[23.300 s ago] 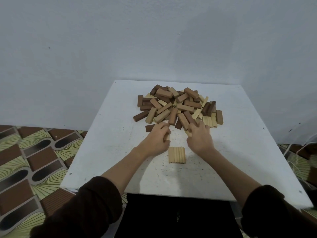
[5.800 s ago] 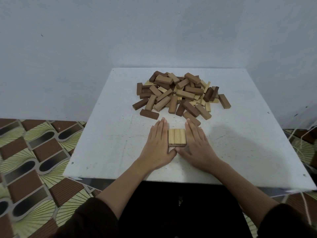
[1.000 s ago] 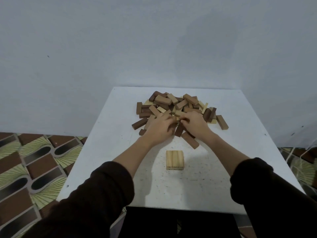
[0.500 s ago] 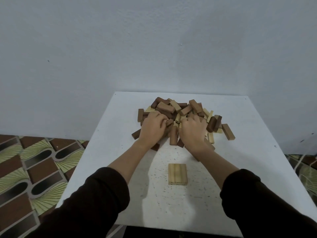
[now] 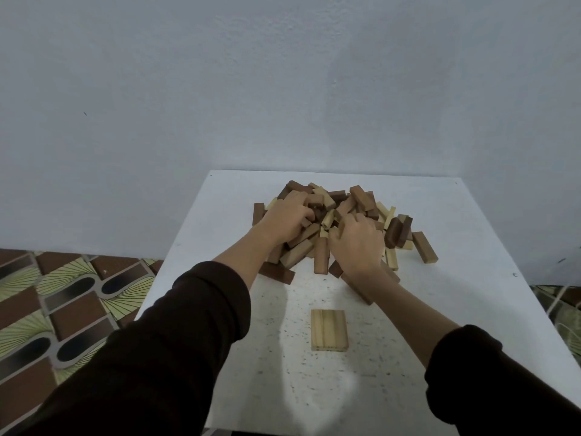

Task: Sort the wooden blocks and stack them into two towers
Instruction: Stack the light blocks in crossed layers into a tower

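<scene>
A loose pile of wooden blocks (image 5: pixel 355 202), dark brown, mid brown and pale, lies at the far middle of the white table (image 5: pixel 471 278). Both my hands are dug into its near side. My left hand (image 5: pixel 287 220) lies on the left part with its fingers curled down among brown blocks. To the right, my right hand (image 5: pixel 356 245) has its fingers bent beside a tilted pale block (image 5: pixel 327 219). Whether either hand grips a block is hidden. A low square stack of pale blocks (image 5: pixel 329 330) stands alone nearer to me, apart from both hands.
A brown block (image 5: pixel 424 247) lies by itself at the pile's right edge, another (image 5: pixel 276 273) at its near left. A grey wall rises behind the table. Patterned floor tiles (image 5: pixel 63 297) show on the left, and cables (image 5: pixel 562 306) on the right.
Both hands have pushed further into the pile, and blocks near them have shifted. The pale stack has not moved.
</scene>
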Motion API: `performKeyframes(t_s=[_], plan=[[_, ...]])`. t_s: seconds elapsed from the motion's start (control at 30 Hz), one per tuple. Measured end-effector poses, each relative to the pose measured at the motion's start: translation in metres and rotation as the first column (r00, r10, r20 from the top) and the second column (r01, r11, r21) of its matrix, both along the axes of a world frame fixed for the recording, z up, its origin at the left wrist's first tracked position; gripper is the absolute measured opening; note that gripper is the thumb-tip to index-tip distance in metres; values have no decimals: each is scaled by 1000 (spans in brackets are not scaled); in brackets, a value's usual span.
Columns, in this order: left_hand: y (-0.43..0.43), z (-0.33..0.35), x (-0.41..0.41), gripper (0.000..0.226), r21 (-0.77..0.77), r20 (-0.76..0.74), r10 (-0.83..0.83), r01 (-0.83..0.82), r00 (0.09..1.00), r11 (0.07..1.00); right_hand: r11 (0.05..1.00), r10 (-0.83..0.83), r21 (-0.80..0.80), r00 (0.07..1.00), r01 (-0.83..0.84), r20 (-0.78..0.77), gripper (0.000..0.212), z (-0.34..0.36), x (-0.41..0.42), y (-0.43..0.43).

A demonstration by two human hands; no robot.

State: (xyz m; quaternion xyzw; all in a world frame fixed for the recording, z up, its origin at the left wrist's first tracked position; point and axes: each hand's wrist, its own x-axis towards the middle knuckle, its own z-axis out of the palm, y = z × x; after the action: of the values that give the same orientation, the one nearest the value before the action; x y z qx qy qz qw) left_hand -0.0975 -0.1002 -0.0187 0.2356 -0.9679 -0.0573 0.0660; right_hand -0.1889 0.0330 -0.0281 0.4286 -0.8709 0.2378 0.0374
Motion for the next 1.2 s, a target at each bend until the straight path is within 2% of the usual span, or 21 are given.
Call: performKeyframes(t_s=[0.1,0.17,0.27,0.33,0.43,0.53,0.67,0.73,0.83,0.97,1.07,1.13,1.2], plan=[[1,2,-4,24,-40,54,-18,20,998,999,999,-1,-37,999,3,38,26,7,-3,1],[-2,-2,-4,20,-51,29,-58,59,998,997,995,25,-100,989,-10,144,20,11,-5,2],[-3,-5,-3,27,62,-134,9,-1,991,998,972,97,-236,915,-2,391,10,18,-7,4],[3,1,-2,21,217,-293,143,-80,945,973,957,110,-283,818,66,565,15,23,-7,6],[20,9,9,2,542,-455,394,-103,799,834,943,101,-286,672,170,734,27,24,-5,6],[39,6,25,9,769,-465,530,26,709,638,939,118,-281,584,197,803,25,27,8,5],[56,-3,50,18,908,-405,644,202,649,368,956,194,-284,560,77,805,21,33,34,8],[59,-8,64,16,917,-396,655,233,644,325,958,232,-286,528,22,817,21,31,47,12],[66,-10,85,14,927,-372,700,285,609,244,962,250,-272,532,-38,809,20,26,63,14],[67,-17,112,12,927,-375,679,261,632,269,966,248,-254,458,-50,854,16,19,81,14],[66,-18,131,10,937,-346,673,202,654,286,971,233,-233,449,-55,862,15,14,91,15],[65,-18,144,6,937,-312,634,119,708,328,979,204,-192,481,-74,853,19,9,96,15],[62,-21,156,3,922,-238,569,-2,787,388,988,146,-85,577,-131,803,19,1,99,14]])
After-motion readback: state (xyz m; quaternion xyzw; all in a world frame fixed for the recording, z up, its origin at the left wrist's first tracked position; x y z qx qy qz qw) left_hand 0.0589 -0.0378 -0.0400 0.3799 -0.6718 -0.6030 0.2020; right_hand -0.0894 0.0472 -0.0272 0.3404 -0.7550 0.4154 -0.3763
